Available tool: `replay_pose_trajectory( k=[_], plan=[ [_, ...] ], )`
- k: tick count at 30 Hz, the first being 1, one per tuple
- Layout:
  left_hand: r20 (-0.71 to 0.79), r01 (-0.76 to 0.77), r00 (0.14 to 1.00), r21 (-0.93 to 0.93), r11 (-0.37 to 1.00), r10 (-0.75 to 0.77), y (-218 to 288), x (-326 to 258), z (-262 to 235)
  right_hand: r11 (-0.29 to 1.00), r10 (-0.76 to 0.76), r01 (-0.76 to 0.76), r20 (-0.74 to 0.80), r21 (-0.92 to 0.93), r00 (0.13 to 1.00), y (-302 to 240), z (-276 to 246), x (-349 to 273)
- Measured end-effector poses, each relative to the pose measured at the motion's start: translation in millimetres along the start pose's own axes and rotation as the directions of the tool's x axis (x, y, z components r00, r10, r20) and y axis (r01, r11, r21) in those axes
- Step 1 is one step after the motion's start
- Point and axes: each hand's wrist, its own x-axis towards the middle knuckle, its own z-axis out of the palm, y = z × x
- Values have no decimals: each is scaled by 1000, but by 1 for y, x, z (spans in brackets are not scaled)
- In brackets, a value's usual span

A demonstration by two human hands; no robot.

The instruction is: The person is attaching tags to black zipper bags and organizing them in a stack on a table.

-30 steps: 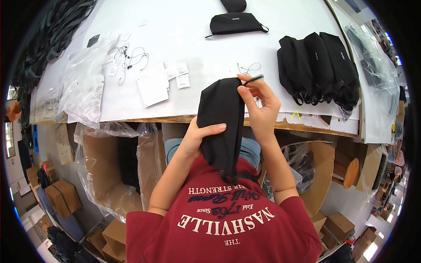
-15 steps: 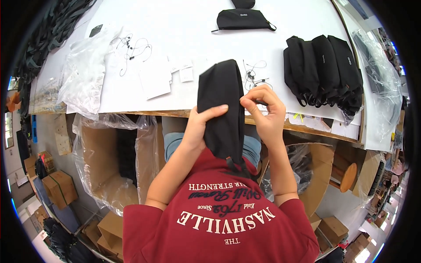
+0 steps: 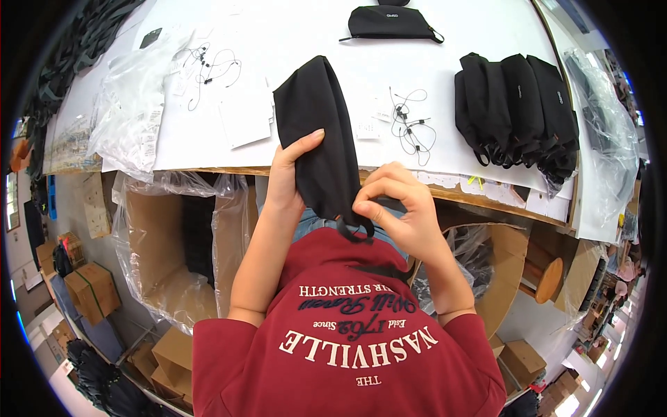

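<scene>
The L hand (image 3: 286, 174) has a blk pouch (image 3: 319, 132), thumb flat on the front & the other fingers mostly hid behind, so it's clamped on. The pouch is up in the air by the front edge of the white table (image 3: 313, 31), tipped w/ its top to the left. The R hand (image 3: 397, 198) has thumb & pointer pinched tog. on the pouch's side, near the low end; can't tell which small bit is in the pinch. A blk loop (image 3: 356, 234) hangs at that low end, just above the red shirt (image 3: 347, 375). On the table: thin blk strings (image 3: 415, 128) near the R hand, a pile of blk pouches (image 3: 514, 104) off to the right, 1 more pouch (image 3: 390, 24) at the back, a white card (image 3: 244, 124) left of the L hand, & clear plastic bags (image 3: 132, 104) farther left.
</scene>
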Motion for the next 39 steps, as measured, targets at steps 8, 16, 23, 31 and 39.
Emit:
replay_pose_trajectory(
  k=[8,16,23,31,39],
  plan=[
    [-5,-9,1000,5,1000,9,3,-18,17,710,-138,94,-7,-698,990,-14,12,4],
    [71,93,993,-21,995,-91,-4,-23,3,895,-242,222,-2,-388,970,5,6,5],
    [447,-543,830,506,670,335,30,-24,-8,860,242,-171,-90,481,966,1,-27,-4],
    [566,-655,753,695,296,336,40,-27,-12,999,39,-39,5,26,999,-5,-34,1],
    [424,-487,840,864,127,339,52,-3,-19,940,-195,58,-389,-336,900,10,-90,7]
  ],
)
